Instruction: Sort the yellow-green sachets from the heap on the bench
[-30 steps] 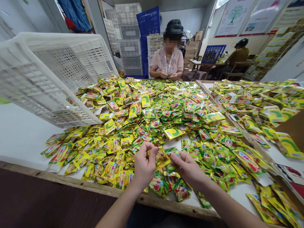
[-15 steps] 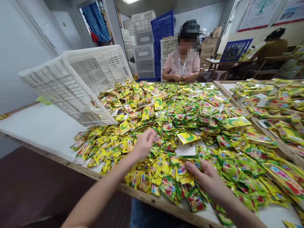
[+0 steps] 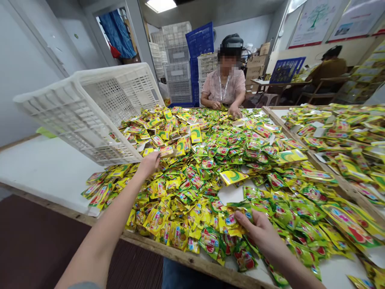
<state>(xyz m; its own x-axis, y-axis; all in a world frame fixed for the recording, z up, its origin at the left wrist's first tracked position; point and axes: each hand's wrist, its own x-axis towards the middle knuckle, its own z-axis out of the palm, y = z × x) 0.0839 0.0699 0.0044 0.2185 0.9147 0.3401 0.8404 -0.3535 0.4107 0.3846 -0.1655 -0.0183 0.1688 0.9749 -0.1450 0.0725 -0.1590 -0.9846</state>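
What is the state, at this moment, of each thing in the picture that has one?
White crate: tipped, open side toward the sachet pile.
Sachet pile: loose, spread over the table.
Left hand: stretched out, fingertips at a sachet beside the crate.
Right hand: closed on a bundle of sachets.

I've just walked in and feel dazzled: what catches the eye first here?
A heap of yellow-green sachets covers the table. A white crate lies tipped at its left, where the left hand stretches out; the right hand grips a bunch near the front. A person sits opposite.
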